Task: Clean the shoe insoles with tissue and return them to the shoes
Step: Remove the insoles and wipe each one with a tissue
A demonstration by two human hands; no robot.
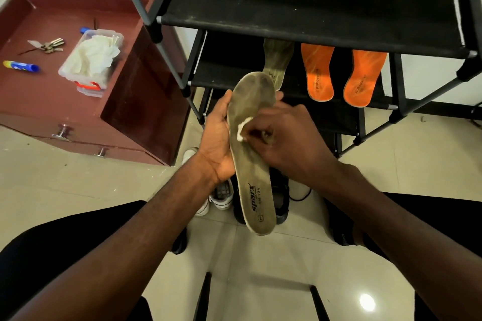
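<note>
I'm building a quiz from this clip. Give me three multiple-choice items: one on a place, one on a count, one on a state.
1. Where is the clear plastic box of white tissues?
A. on the maroon cabinet
B. on the floor
C. on the black shoe rack

2. How many orange insoles lie on the rack?
A. one
B. two
C. four

3. What is the right hand doing?
A. hanging idle
B. gripping keys
C. pressing a white tissue wad on the grey-green insole

Key: A, box sits atop cabinet; B, a pair side by side; C, wad between fingers and insole, which the left hand holds.
</note>
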